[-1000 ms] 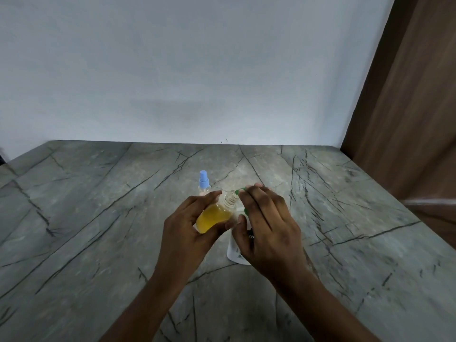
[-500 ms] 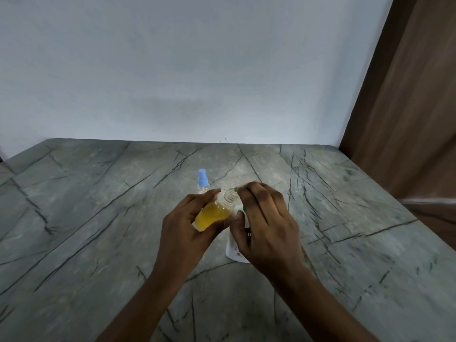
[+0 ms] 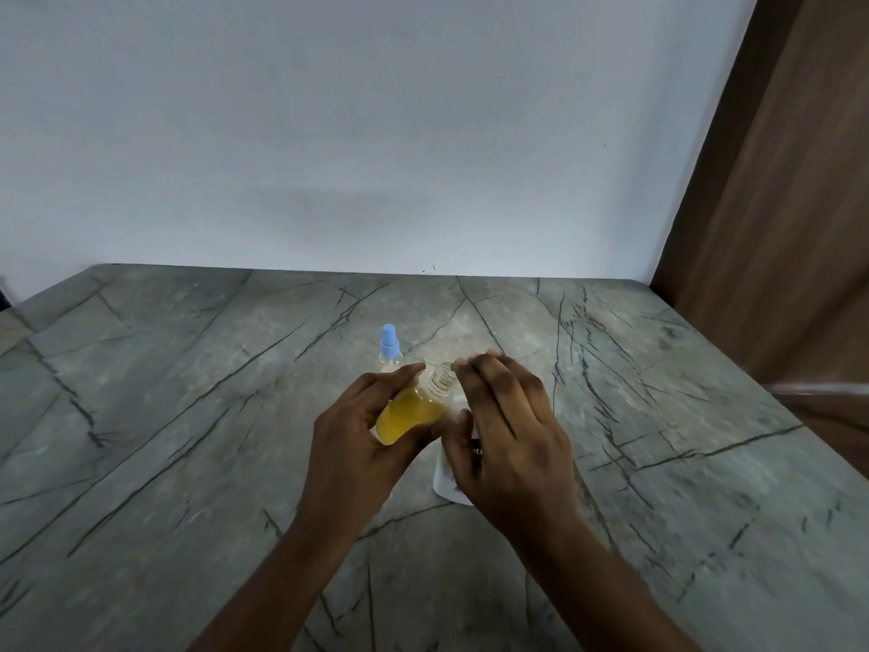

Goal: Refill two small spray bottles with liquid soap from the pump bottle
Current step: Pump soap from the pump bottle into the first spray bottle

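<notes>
In the head view, both forearms reached in from 6 o'clock and met over the middle of the grey veined counter (image 3: 188,416). The left hand (image 3: 362,430) was turned palm inward, its fingers and thumb curled round the open bottle (image 3: 414,414), the thumb across the near side. This small clear bottle was well over half full of yellow liquid and was held above the counter. It was tilted, with its long axis running from 7 to 1 o'clock and its bare threaded neck pointing to 1 o'clock, just beside a green nozzle (image 3: 452,367). The right hand (image 3: 508,430) lay palm down over the top of the white pump bottle (image 3: 446,484), which stood on the counter. Its fingers were nearly straight and close together, reaching toward 11 o'clock, and its thumb was tucked against the pump bottle's side; whether they were pressing the pump could not be told. At 11 o'clock from the open bottle, a capped bottle (image 3: 389,345) with a blue spray top stood upright. A white wall (image 3: 376,134) rose behind, with a wooden panel (image 3: 776,228) at 3 o'clock.
</notes>
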`<state>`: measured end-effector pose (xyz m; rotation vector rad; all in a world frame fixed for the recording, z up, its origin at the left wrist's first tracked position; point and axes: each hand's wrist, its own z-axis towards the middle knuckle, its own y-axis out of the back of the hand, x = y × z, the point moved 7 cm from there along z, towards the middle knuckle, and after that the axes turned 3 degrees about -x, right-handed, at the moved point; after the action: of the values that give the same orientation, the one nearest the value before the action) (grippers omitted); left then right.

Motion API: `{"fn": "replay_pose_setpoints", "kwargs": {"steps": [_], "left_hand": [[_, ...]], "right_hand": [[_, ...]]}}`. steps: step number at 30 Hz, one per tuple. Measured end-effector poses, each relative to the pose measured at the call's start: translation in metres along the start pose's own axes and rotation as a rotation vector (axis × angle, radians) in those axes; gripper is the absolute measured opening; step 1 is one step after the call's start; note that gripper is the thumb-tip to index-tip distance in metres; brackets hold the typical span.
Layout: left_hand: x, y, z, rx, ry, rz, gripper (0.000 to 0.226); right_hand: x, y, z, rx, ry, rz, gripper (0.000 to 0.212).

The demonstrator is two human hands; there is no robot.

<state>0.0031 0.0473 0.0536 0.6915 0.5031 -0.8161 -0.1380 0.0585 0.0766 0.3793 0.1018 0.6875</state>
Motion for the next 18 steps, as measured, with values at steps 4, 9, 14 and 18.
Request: {"fn": "replay_pose_setpoints", "kwargs": {"steps": [4, 9, 14, 18], "left_hand": [[-0.001, 0.000, 0.001, 0.000, -0.023, 0.013, 0.055], [0.001, 0.000, 0.001, -0.004, -0.018, 0.009, 0.055], [-0.001, 0.000, 0.002, -0.016, -0.042, 0.026, 0.054], [-0.005, 0.001, 0.002, -0.022, -0.060, 0.029, 0.052]], "right_hand": [[0.000, 0.001, -0.002, -0.038, -0.009, 0.009, 0.044], [0.000, 0.002, -0.001, -0.038, -0.003, 0.022, 0.050], [-0.001, 0.004, 0.006, -0.015, -0.010, 0.027, 0.047], [-0.001, 0.005, 0.008, -0.020, -0.008, 0.024, 0.045]]}}
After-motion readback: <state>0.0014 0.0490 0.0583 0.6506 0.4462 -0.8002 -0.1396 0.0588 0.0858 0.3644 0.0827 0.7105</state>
